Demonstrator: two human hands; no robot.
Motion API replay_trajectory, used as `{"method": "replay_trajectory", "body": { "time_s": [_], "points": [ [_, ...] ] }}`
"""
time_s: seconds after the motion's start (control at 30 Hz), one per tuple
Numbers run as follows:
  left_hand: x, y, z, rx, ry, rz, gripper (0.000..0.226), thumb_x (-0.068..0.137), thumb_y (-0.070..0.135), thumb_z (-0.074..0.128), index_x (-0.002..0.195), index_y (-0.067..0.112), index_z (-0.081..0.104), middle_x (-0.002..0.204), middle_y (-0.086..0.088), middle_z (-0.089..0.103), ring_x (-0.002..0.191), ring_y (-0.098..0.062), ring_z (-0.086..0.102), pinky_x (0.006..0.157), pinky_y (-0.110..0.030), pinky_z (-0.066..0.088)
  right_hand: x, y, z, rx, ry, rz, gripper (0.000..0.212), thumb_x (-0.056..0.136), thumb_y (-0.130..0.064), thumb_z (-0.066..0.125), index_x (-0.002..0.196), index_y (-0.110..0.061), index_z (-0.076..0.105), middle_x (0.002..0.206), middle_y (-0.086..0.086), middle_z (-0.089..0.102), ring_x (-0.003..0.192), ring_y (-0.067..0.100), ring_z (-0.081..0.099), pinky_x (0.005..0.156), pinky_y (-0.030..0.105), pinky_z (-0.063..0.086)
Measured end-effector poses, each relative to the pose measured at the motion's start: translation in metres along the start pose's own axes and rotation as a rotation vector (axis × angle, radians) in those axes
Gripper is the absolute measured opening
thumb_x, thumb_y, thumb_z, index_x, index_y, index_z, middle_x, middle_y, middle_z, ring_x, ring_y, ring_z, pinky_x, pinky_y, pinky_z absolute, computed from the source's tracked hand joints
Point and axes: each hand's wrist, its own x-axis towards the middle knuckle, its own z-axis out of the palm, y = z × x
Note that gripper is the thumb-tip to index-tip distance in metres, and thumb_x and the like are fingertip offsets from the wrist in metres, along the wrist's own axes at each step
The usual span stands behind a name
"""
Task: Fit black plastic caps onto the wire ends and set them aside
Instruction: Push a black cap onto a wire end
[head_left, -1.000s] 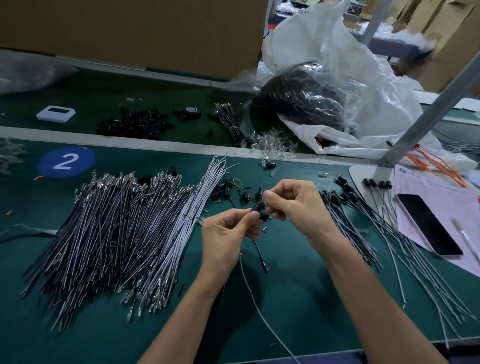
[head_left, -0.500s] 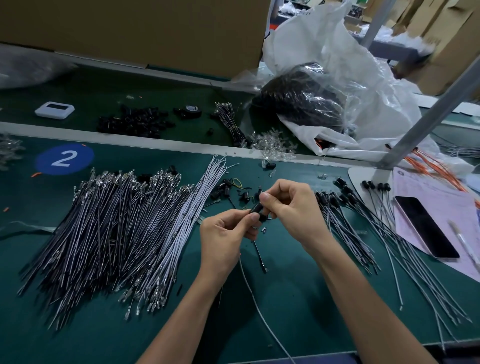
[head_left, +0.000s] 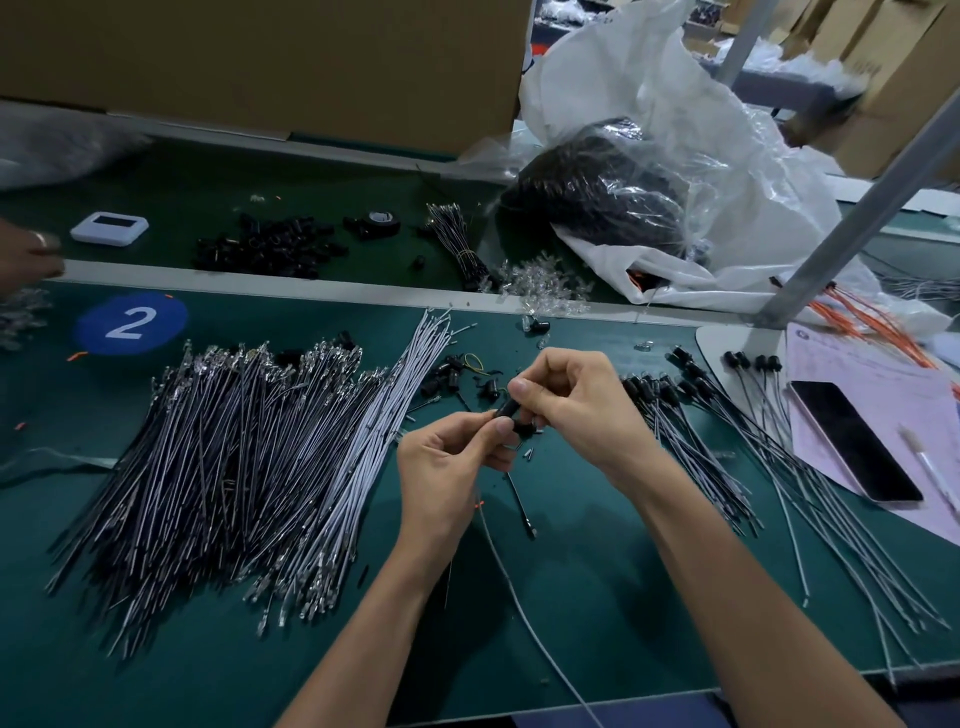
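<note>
Head view looks down on a green bench (head_left: 597, 597), where both hands are brought close together just above it. The left hand (head_left: 447, 457) pinches a pale wire (head_left: 511, 587) near its tip between thumb and forefinger, probably so the short free end stays stiff and aimed. The rest of that wire trails loose toward the near edge. The right hand (head_left: 576, 410) pinches a black cap (head_left: 511, 410) and holds it against the wire end. This looks like the push-on step, though the fingers hide the joint, so whether the cap is seated cannot be told.

The layout seems made for short reaches. A heap of bare wires (head_left: 234, 467) lies to the left, and loose caps (head_left: 452, 374) sit just beyond the hands. Finished wires (head_left: 727, 441) fan out to the right with their capped ends pointing away, well apart from the unworked heap.
</note>
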Motion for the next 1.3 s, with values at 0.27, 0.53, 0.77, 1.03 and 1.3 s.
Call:
{"method": "replay_trajectory", "body": {
  "time_s": [0.27, 0.53, 0.77, 1.03, 1.3],
  "points": [
    [0.001, 0.000, -0.001, -0.093, -0.059, -0.010, 0.016, 0.079, 0.018, 0.070, 0.094, 0.012, 0.075, 0.081, -0.007, 0.076, 0.070, -0.015, 0.070, 0.061, -0.023, 0.056, -0.011, -0.011, -0.029, -0.096, 0.127, -0.166, 0.020, 0.085, -0.003, 0.070, 0.084, -0.022, 0.065, 0.076, -0.002, 0.071, 0.069, 0.010, 0.067, 0.069, 0.024, 0.054],
    [0.001, 0.002, -0.004, -0.199, -0.163, 0.008, 0.025, 0.079, 0.022, 0.073, 0.103, 0.015, 0.076, 0.099, -0.007, 0.075, 0.089, -0.019, 0.071, 0.078, -0.026, 0.055, -0.031, -0.018, -0.024, -0.093, 0.052, -0.359, 0.028, 0.081, 0.009, 0.070, 0.091, -0.018, 0.072, 0.085, -0.006, 0.073, 0.080, 0.008, 0.069, 0.078, 0.019, 0.053],
    [0.001, 0.006, -0.004, -0.251, -0.189, -0.009, 0.029, 0.074, 0.030, 0.074, 0.101, 0.021, 0.078, 0.097, -0.002, 0.075, 0.090, -0.014, 0.070, 0.080, -0.024, 0.054, -0.040, -0.024, -0.017, -0.147, 0.064, -0.466, 0.022, 0.079, 0.010, 0.071, 0.090, -0.009, 0.073, 0.084, -0.001, 0.068, 0.077, 0.011, 0.064, 0.075, 0.021, 0.052],
    [0.001, 0.010, -0.006, -0.307, -0.228, -0.007, 0.037, 0.076, 0.042, 0.079, 0.105, 0.018, 0.076, 0.102, -0.002, 0.074, 0.093, -0.016, 0.068, 0.081, -0.026, 0.053, -0.041, -0.029, -0.014, -0.166, 0.166, -0.495, 0.019, 0.079, 0.006, 0.073, 0.090, -0.009, 0.072, 0.082, 0.000, 0.069, 0.076, 0.011, 0.065, 0.074, 0.018, 0.051],
    [0.000, 0.008, -0.006, -0.291, -0.193, -0.039, 0.032, 0.075, 0.030, 0.080, 0.104, 0.017, 0.077, 0.100, -0.008, 0.075, 0.092, -0.019, 0.070, 0.082, -0.027, 0.054, -0.043, -0.030, -0.008, -0.294, 0.166, -0.519, 0.014, 0.082, 0.001, 0.073, 0.092, -0.009, 0.072, 0.079, -0.003, 0.071, 0.075, 0.007, 0.066, 0.073, 0.013, 0.051]
  ]
}}
